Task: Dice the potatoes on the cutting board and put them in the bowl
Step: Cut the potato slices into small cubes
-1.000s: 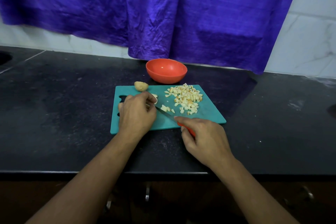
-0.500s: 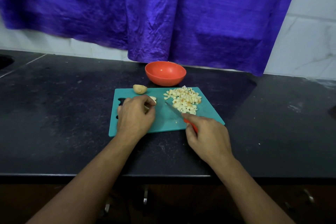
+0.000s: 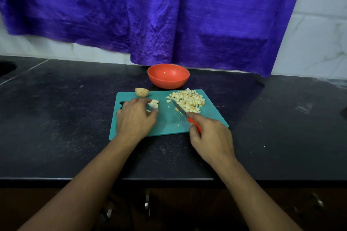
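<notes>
A black desk (image 3: 56,118) stands below a purple curtain (image 3: 150,15) and white wall tiles. A teal cutting board (image 3: 169,124) lies mid-desk, its long side running left to right. An empty orange bowl (image 3: 168,82) sits just behind it, toward the desk's back edge. The diced potatoes (image 3: 188,100) are heaped on the board's far right part, between knife and bowl. A potato end (image 3: 142,92) rests at its far left corner. The left hand (image 3: 134,118) curls over potato slices (image 3: 155,103), pinching them. The right hand (image 3: 212,137) grips a red-handled knife (image 3: 179,108), which lies diagonally with its tip pointing away and leftward, touching the heap.
</notes>
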A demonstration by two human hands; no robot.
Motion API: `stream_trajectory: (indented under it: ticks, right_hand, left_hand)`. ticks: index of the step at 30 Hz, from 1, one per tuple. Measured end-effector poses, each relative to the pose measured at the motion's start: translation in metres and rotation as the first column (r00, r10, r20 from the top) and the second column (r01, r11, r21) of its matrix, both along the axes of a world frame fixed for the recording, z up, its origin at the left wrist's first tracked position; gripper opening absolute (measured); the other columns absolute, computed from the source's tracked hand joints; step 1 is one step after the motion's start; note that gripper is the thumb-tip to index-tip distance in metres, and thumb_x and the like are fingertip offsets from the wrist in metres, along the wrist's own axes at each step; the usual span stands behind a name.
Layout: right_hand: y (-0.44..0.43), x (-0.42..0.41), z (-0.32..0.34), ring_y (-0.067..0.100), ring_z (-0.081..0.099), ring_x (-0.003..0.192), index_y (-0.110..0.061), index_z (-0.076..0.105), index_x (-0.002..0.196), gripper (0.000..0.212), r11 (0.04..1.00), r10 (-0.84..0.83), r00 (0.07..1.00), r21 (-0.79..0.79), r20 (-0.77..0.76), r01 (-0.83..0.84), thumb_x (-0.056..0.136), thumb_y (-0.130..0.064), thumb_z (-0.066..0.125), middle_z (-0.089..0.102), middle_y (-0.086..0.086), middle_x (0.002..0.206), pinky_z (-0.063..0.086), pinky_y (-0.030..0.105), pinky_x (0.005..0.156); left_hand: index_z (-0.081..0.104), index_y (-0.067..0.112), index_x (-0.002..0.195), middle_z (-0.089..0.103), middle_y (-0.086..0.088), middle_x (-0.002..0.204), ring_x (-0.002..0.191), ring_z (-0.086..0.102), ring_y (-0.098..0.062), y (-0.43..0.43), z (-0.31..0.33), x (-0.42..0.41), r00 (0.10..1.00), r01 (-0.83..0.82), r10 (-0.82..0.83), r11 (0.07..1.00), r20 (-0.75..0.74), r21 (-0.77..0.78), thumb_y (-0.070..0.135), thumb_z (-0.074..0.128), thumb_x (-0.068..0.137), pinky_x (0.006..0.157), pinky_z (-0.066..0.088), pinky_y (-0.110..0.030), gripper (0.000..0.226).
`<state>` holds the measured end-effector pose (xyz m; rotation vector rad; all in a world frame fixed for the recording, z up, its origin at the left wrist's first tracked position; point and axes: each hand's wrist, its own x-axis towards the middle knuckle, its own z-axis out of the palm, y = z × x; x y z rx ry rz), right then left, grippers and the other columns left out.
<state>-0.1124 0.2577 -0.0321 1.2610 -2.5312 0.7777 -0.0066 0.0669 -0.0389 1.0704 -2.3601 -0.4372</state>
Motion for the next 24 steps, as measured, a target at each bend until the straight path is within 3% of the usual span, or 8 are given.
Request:
stream_trajectory:
  ticks: [4,7,12,17,22,24]
  right_hand:
    - [0.001,0.0,0.001,0.006,0.058,0.076,-0.037,0.056,0.142,0.04,1.0,0.01,1.0,0.017,0.016,-0.01,0.102,-0.036,0.051,0.067,-0.012,0.096,0.055,0.03,0.068]
    - [0.001,0.0,0.002,0.006,0.058,0.08,-0.037,0.056,0.141,0.04,1.0,0.014,1.0,0.017,0.014,-0.014,0.102,-0.035,0.051,0.068,-0.011,0.097,0.054,0.029,0.07]
    - [0.001,-0.002,0.001,0.006,0.056,0.075,-0.037,0.056,0.142,0.041,1.0,0.012,1.0,0.014,0.021,-0.013,0.102,-0.035,0.051,0.066,-0.011,0.093,0.05,0.027,0.065]
    - [0.0,-0.004,-0.001,0.003,0.051,0.064,-0.037,0.055,0.143,0.041,1.0,0.009,0.999,-0.001,0.031,-0.009,0.102,-0.035,0.051,0.062,-0.014,0.087,0.044,0.024,0.058]
    - [0.0,-0.004,-0.003,0.002,0.05,0.063,-0.038,0.055,0.143,0.042,1.0,0.007,0.999,-0.018,0.035,-0.006,0.102,-0.036,0.051,0.065,-0.014,0.091,0.045,0.023,0.059]
    - [0.0,-0.004,-0.003,0.002,0.05,0.063,-0.039,0.055,0.143,0.042,1.0,0.003,0.999,-0.01,0.035,-0.002,0.102,-0.037,0.051,0.065,-0.014,0.091,0.045,0.023,0.058]
  left_hand:
    - [0.05,0.025,0.147,0.053,-0.005,0.148,0.133,0.047,-0.031,-0.008,0.005,-0.012,0.987,0.032,-0.025,0.999,0.157,-0.042,0.058,0.057,0.094,0.106,0.038,-0.051,0.063]
    - [0.05,0.025,0.148,0.055,-0.006,0.146,0.131,0.049,-0.03,-0.017,0.01,-0.019,0.969,0.102,-0.09,0.994,0.231,-0.038,0.055,0.059,0.094,0.105,0.043,-0.049,0.063]
    - [0.069,0.022,0.131,0.066,-0.003,0.13,0.121,0.055,-0.025,-0.024,0.007,-0.017,0.978,0.183,-0.177,0.982,0.112,-0.048,0.042,0.066,0.093,0.102,0.047,-0.043,0.043]
    - [0.074,0.025,0.122,0.068,0.004,0.121,0.119,0.055,-0.018,-0.02,0.005,-0.014,0.963,0.269,-0.267,0.962,0.036,-0.051,0.031,0.069,0.091,0.099,0.044,-0.035,0.032]
    - [0.077,0.031,0.111,0.071,0.016,0.112,0.105,0.057,-0.006,-0.016,0.003,-0.011,0.949,0.315,-0.316,0.948,-0.015,-0.033,0.03,0.073,0.088,0.087,0.046,-0.029,0.024]
    - [0.078,0.032,0.108,0.072,0.018,0.11,0.105,0.059,-0.005,-0.014,0.003,-0.011,0.945,0.325,-0.326,0.945,-0.022,-0.039,0.029,0.073,0.088,0.089,0.05,-0.031,0.021]
